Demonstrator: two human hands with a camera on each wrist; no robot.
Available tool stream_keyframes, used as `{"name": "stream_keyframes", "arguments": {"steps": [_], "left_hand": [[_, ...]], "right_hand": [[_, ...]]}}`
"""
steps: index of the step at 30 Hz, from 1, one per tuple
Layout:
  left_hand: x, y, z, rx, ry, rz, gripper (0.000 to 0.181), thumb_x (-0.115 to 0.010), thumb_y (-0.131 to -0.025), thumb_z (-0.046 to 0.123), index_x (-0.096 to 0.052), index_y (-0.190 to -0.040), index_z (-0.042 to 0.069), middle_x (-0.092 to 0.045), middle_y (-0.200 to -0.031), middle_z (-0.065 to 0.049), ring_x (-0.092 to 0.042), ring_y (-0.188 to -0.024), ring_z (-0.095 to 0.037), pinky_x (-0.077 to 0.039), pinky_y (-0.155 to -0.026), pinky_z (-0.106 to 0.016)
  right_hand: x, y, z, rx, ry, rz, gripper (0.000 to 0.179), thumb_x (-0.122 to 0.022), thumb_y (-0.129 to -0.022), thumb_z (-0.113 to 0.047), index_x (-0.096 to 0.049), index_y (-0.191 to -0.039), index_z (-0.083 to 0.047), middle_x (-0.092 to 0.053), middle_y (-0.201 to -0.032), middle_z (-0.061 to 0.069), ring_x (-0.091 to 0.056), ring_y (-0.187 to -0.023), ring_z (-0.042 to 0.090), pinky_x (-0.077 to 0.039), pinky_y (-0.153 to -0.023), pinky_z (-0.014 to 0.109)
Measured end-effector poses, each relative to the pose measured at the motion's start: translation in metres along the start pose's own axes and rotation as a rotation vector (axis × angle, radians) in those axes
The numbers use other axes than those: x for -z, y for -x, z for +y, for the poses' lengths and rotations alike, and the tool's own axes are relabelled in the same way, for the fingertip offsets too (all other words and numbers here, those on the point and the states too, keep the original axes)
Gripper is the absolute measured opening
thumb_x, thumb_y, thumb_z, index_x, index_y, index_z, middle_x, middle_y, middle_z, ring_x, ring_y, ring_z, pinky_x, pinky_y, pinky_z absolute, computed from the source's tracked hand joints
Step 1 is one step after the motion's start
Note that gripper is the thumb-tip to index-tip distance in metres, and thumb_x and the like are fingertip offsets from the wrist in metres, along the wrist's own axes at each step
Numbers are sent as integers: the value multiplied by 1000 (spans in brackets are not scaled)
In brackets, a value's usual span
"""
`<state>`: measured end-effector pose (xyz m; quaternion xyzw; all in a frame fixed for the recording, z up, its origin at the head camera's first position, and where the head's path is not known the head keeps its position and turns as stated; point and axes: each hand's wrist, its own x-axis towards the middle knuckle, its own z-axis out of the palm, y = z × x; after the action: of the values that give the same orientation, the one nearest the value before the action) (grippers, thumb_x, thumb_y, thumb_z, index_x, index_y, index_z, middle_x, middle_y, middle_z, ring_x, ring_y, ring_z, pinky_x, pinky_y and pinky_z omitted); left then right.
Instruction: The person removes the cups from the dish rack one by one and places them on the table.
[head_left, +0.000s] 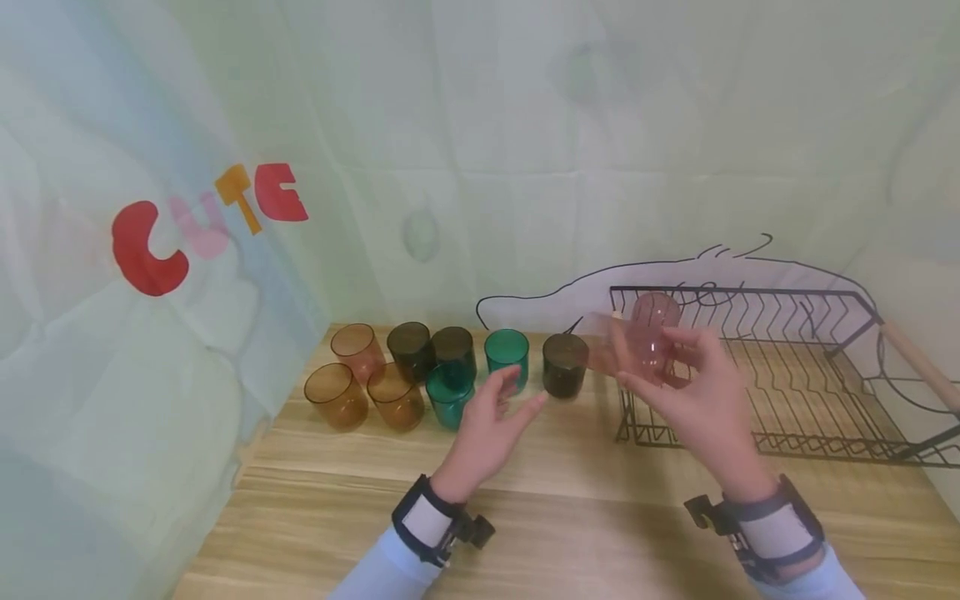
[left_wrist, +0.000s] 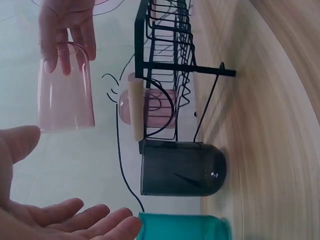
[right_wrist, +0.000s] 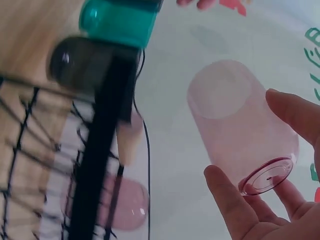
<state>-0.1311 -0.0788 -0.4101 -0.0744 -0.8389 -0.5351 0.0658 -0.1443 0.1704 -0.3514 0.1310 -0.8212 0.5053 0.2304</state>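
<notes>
My right hand point(head_left: 708, 404) holds a clear pink glass point(right_wrist: 240, 120) by one end, gripping it between thumb and fingers. The glass lies tipped on its side in the air by the rack's left end, its other end pointing toward my left hand point(head_left: 483, 429). That left hand is empty, thumb and fingers spread apart, near a green glass point(head_left: 507, 354) and a dark grey glass point(head_left: 564, 371). A second pink glass point(head_left: 654, 307) stands upside down in the left end of the black wire rack point(head_left: 750, 437), partly behind the held one.
More glasses crowd the table's back left: a pink one point(head_left: 354, 346), two amber ones point(head_left: 337, 400), two dark ones point(head_left: 411, 350) and another green one point(head_left: 448, 404). The rack, with wooden handles point(head_left: 918, 367), fills the right side. A printed curtain point(head_left: 465, 125) hangs behind.
</notes>
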Motion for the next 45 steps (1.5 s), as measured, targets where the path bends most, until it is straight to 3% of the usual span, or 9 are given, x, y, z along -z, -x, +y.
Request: {"name": "stream_keyframes", "arguments": {"steps": [6, 14, 24, 32, 37, 45], "left_hand": [[-1, -4, 6, 73, 154, -33, 71, -54, -86, 60, -41, -137, 13, -48, -132, -1, -47, -116, -12, -41, -91, -28], [-3, -9, 12, 128, 397, -113, 69, -50, -89, 58, -40, -136, 8, -50, -128, -4, -53, -111, -18, -45, -87, -38], [-5, -10, 17, 109, 523, -155, 59, -52, -90, 53, -45, -130, 10, -55, -119, -4, -56, -106, -21, -46, -87, -40], [-8, -9, 19, 112, 546, -136, 60, -56, -89, 50, -44, -132, 10, -55, -118, -7, -57, -104, -22, -47, -85, -37], [-8, -9, 18, 115, 562, -125, 57, -59, -89, 47, -46, -130, 9, -56, -119, -6, -57, -103, -21, -49, -81, -38], [-9, -9, 18, 124, 643, -103, 57, -64, -86, 40, -45, -129, 7, -58, -117, -10, -57, -103, -26, -49, -79, -39]], "right_hand": [[-18, 15, -26, -3, -96, 29, 63, -83, -63, -5, -47, -115, -1, -48, -114, 7, -55, -97, 24, -52, -70, 31], [-38, 30, -28, 12, -192, 33, 64, -83, -61, -1, -45, -113, 3, -50, -117, 14, -55, -99, 27, -52, -70, 33], [-54, 41, -24, 20, -292, 31, 62, -82, -60, 3, -43, -109, 3, -48, -117, 8, -54, -102, 27, -51, -75, 36], [-60, 46, -22, 15, -267, 38, 62, -82, -60, 2, -42, -108, 3, -49, -117, 13, -54, -104, 29, -51, -75, 36], [-61, 48, -22, 21, -263, 42, 64, -82, -59, 2, -43, -109, 4, -49, -117, 9, -54, -104, 30, -51, -75, 37], [-62, 49, -19, 35, -211, 15, 66, -84, -61, -4, -48, -116, 0, -48, -117, 12, -57, -100, 28, -51, -72, 33]]}}
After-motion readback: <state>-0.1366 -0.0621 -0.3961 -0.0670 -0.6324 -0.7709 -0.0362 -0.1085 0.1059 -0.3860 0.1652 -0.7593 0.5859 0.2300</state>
